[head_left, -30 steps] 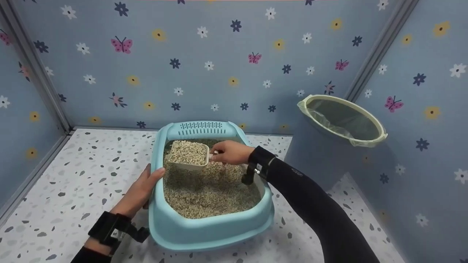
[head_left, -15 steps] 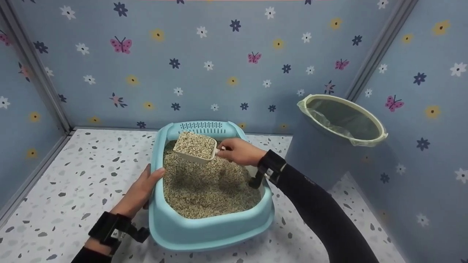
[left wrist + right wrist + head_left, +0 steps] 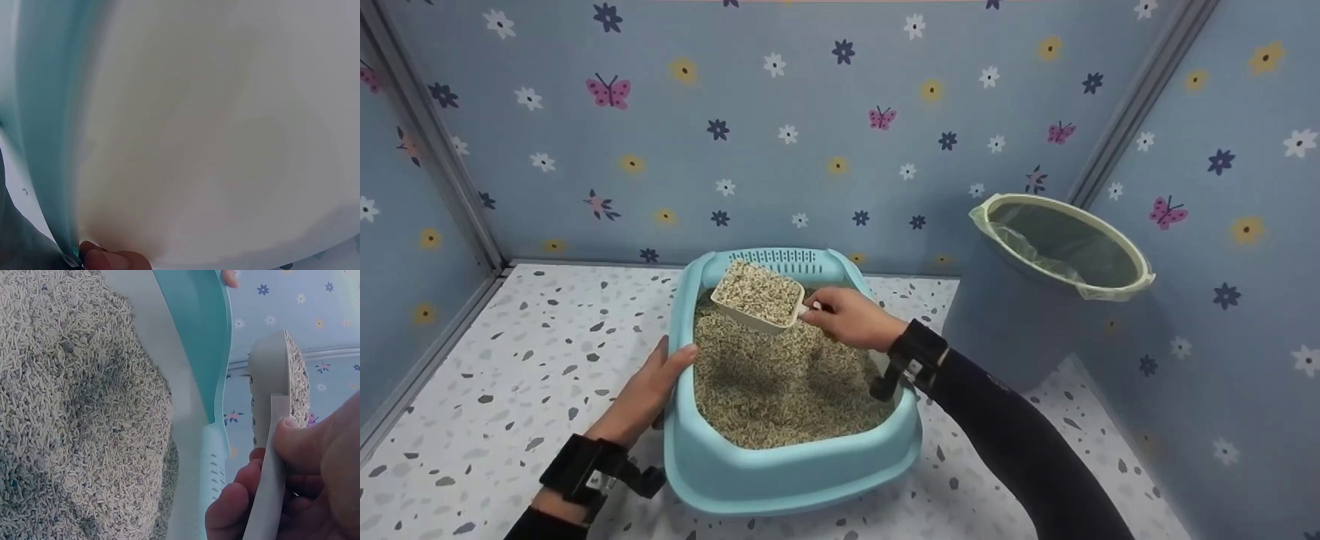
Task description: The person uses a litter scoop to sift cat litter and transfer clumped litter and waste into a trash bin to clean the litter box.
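Note:
A light-blue litter box point(image 3: 787, 480) holds pale pellet litter point(image 3: 780, 401). My left hand point(image 3: 649, 386) grips its left rim, thumb over the top edge; the fingers are mostly hidden there, with fingertips point(image 3: 115, 261) showing at the bottom of the left wrist view. Above the litter, my right hand point(image 3: 859, 319) holds a white litter scoop point(image 3: 750, 321) by its handle. Heaped pellets point(image 3: 759, 289) fill the scoop, which stays inside the box's outline near its slotted back. In the right wrist view the thumb presses on the scoop handle point(image 3: 271, 489), with fingers curled underneath.
To the right stands a tall bin point(image 3: 1005, 330), its cream rim point(image 3: 1114, 289) draped with a thin clear bag. Flower-patterned walls point(image 3: 810, 90) enclose the back and both sides. The speckled white floor point(image 3: 525, 360) runs around the box.
The right hand has shifted a little to the right with the filled scoop. The scoop has risen and turned, its far end now pointing more toward the back wall. The left hand stays put.

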`<state>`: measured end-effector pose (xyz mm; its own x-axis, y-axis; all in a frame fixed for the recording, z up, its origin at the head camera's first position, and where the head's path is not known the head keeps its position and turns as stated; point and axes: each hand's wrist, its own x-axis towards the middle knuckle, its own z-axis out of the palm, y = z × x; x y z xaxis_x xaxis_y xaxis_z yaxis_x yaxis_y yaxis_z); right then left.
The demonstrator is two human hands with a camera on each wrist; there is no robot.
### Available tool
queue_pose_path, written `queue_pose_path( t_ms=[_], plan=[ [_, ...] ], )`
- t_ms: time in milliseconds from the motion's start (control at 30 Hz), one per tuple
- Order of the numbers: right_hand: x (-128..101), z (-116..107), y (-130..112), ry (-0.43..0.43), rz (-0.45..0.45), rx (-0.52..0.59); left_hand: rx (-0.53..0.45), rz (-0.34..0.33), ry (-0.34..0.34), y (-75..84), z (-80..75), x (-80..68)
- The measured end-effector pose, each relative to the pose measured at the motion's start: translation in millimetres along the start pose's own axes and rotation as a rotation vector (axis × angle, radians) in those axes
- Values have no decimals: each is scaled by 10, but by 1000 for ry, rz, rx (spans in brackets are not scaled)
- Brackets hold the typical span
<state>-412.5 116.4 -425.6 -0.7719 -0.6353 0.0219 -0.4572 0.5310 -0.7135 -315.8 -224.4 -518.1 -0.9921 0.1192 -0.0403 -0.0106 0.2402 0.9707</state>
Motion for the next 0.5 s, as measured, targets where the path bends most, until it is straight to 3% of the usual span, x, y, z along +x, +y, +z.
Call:
queue_pose_path(
  t_ms=[100, 300, 500],
  plan=[
    [-67, -15, -32, 2, 11, -1, -22, 20, 2, -10, 30, -10],
    [-202, -92, -123, 21, 119, -29, -53, 19, -30, -62, 132, -5],
    [-109, -77, -171, -8, 80, -5, -51, -8, -16, -84, 161, -9]
  ],
)
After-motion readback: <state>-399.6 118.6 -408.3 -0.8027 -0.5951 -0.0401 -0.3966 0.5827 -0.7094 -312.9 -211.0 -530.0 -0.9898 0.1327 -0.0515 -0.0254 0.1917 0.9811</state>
